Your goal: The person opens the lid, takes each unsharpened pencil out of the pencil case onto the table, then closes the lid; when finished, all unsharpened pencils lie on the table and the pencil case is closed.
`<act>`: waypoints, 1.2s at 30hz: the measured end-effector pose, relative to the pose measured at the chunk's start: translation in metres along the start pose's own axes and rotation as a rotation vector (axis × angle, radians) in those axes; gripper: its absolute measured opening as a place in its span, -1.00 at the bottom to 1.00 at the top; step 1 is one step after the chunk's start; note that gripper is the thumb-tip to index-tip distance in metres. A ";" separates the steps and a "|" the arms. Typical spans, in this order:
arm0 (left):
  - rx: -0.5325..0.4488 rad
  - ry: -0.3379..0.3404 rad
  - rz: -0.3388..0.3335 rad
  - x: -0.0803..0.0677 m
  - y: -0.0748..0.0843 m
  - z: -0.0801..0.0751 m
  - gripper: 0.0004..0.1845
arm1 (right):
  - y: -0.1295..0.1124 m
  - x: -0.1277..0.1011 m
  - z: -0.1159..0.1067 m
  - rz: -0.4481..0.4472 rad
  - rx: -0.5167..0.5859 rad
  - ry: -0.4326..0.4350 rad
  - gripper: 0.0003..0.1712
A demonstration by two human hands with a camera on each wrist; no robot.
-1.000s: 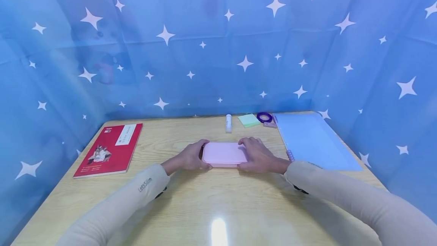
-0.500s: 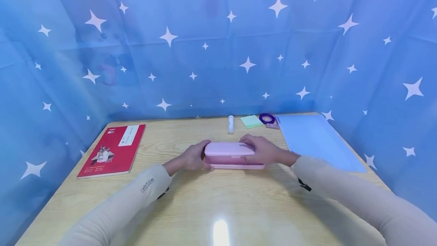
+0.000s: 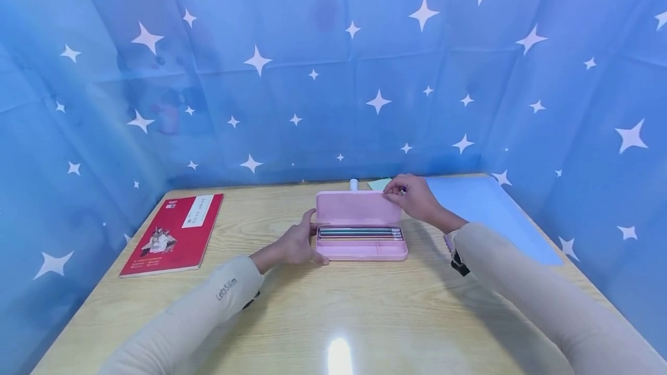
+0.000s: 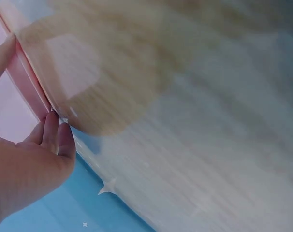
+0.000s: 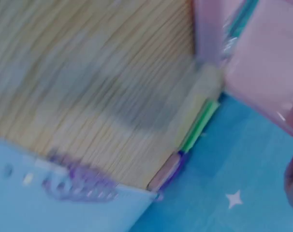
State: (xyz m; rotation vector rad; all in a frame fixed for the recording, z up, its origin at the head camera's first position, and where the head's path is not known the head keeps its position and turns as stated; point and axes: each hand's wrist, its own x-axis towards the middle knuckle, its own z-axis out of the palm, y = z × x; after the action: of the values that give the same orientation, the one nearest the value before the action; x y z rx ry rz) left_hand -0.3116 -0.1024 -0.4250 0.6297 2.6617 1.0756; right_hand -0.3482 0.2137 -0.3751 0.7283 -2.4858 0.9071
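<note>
Having been shut a second ago, the case is braced by the left hand; its lid is pinched upright by the right hand, pencils exposed.

Raised pencil-case lid and right hand hide most of glue stick and sticky notes; both wrist views motion-blurred, pencils too small to count.

Lying on light wooden table: red book at left, open pink pencil case at centre, blue spiral notebook at right. Sitting along far edge: white glue stick, green sticky notes.
</note>
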 end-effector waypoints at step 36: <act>0.372 -0.045 -0.079 0.003 0.013 -0.007 0.01 | -0.008 -0.015 0.017 0.060 -0.035 -0.562 -0.78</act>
State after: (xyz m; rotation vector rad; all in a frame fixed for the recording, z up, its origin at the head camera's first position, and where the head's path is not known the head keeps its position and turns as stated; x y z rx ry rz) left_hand -0.3128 -0.0971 -0.4107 0.5953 2.8412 0.5406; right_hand -0.3350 0.2023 -0.3909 1.0142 -3.0113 0.7506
